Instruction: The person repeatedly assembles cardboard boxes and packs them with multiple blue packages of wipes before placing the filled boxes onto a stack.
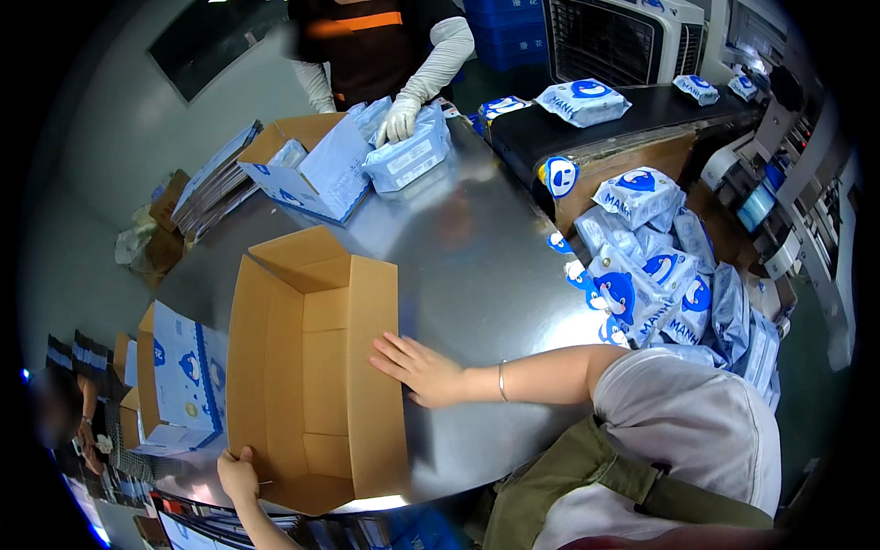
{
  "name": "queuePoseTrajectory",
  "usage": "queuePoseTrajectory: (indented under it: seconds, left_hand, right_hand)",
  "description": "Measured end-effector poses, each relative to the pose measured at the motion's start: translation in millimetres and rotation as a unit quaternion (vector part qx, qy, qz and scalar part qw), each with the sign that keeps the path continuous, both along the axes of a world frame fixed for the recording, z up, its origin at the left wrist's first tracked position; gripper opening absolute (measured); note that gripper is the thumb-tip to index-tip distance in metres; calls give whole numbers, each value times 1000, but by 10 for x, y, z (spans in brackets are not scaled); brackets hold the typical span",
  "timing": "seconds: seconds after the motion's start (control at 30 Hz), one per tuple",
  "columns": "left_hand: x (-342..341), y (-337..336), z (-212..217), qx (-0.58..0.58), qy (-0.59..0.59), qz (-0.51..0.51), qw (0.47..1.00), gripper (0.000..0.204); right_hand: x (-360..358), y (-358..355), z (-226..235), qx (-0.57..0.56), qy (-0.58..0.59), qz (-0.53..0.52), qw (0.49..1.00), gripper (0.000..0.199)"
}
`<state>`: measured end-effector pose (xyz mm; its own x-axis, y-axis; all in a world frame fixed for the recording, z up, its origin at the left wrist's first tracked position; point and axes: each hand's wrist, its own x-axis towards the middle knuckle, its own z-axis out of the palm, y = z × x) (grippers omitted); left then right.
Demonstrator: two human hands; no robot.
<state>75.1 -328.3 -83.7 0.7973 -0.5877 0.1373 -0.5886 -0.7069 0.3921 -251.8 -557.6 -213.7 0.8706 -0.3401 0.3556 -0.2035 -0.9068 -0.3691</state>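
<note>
An opened cardboard box point(325, 367), brown inside, lies before me on the metal table point(486, 293). Its flaps stand up and nothing lies inside it. At its near left corner my left hand point(240, 477) is closed round the edge, thumb on the inner side. My right hand point(423, 371), with a thin bracelet at its wrist, rests against the right flap, fingers stretched out and touching the cardboard. Right of my right arm, white and blue packs of wipes point(642, 275) are heaped in a bin beside the table.
Across the table a person's gloved hand point(400, 121) rests on light-blue packs point(412, 156) beside another printed box point(316, 179). Folded cartons point(215, 183) lean at the far left. A printed box point(183, 376) stands left. A black conveyor point(642, 115) carries packs at the far right.
</note>
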Motion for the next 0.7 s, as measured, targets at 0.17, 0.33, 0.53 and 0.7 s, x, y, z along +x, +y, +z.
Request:
queuePoseTrajectory:
  seconds: [0.17,0.33,0.53,0.7]
  left_hand:
    - [-22,-80,40,30,3,35,999,20]
    - [-91,-56,82,5,-12,32,999,20]
    - [-91,-66,75,10,21,50,998,22]
    - [-38,-31,45,28,-11,50,998,22]
  right_hand:
    - [-114,-25,-72,59,11,17,998,91]
    - [-226,-296,107,80,-9,40,996,85]
    - [-564,-1308,381,-63,-93,-105,988,82]
    - [-723,-2653,702,-219,40,-267,938,71]
